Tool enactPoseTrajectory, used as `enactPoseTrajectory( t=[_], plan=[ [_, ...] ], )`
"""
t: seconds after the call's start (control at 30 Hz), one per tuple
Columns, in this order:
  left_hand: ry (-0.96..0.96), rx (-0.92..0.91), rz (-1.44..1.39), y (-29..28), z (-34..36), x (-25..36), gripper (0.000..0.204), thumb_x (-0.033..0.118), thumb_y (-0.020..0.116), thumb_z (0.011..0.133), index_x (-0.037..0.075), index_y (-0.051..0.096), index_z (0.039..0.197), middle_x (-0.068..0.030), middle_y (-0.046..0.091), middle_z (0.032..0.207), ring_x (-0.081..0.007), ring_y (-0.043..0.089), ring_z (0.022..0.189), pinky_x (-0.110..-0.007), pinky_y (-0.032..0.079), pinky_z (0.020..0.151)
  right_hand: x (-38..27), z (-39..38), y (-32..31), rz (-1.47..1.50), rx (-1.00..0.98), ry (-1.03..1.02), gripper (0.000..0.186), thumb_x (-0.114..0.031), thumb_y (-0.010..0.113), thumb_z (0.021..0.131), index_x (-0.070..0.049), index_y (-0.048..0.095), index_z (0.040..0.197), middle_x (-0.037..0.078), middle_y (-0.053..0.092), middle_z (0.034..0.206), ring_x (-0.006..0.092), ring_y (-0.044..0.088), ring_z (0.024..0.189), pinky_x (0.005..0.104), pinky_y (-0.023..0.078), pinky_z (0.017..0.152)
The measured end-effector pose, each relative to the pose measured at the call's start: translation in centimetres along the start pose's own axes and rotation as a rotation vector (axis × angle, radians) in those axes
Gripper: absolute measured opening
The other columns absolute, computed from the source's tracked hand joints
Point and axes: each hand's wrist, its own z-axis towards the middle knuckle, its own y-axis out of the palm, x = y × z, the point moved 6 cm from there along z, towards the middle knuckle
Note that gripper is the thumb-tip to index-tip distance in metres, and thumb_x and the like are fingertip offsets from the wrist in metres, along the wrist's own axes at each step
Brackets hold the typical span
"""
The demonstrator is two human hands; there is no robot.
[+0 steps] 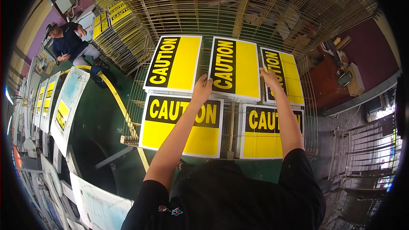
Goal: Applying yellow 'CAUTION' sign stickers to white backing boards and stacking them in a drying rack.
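Observation:
My left hand (202, 86) is closed on the left edge of a yellow sheet with a black band of lettering (240, 66), in the middle of the upper row on a wire drying rack. My right hand (269, 77) grips its right edge. Similar sheets lie beside it: an upper left one (186, 61), an upper right one (290, 70) partly behind my hand and forearm, a lower left one (159, 136) and a lower right one (260, 145). My forearms cross the two lower sheets.
More wire shelves (226, 0) are raised beyond the sheets. At upper left a person in dark top (68, 38) sits near stacked sheets (117, 25). Left are machine boards (70, 83) and a yellow bar (115, 93); right, a cluttered wooden bench (324, 72) and another rack (366, 153).

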Motion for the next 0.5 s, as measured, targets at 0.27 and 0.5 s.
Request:
enactPoseTrajectory(
  t=[0.27,0.5],
  plan=[
    [0.169,0.086,0.223,-0.9,1.3,-0.8,0.049,0.024,0.057,0.095,-0.003,0.048,0.136,-0.0203,0.07,0.095,-0.0253,0.068,0.082,-0.034,0.052,0.078,0.1,-0.9,0.3,0.252,-0.107,0.067,0.042,-0.018,0.057,0.097,-0.006,0.054,0.137,0.001,0.061,0.081,0.0043,0.028,0.042,0.0229,0.024,0.038],
    [0.251,0.107,0.354,-1.6,0.7,-0.3,0.043,0.018,0.053,0.094,-0.001,0.051,0.133,-0.0262,0.067,0.101,-0.0409,0.065,0.098,-0.041,0.051,0.086,-0.5,-2.2,-1.6,0.386,-0.059,0.116,0.038,-0.021,0.059,0.096,-0.004,0.056,0.13,0.006,0.067,0.103,0.0031,0.028,0.044,0.0207,0.023,0.037]
  ],
)
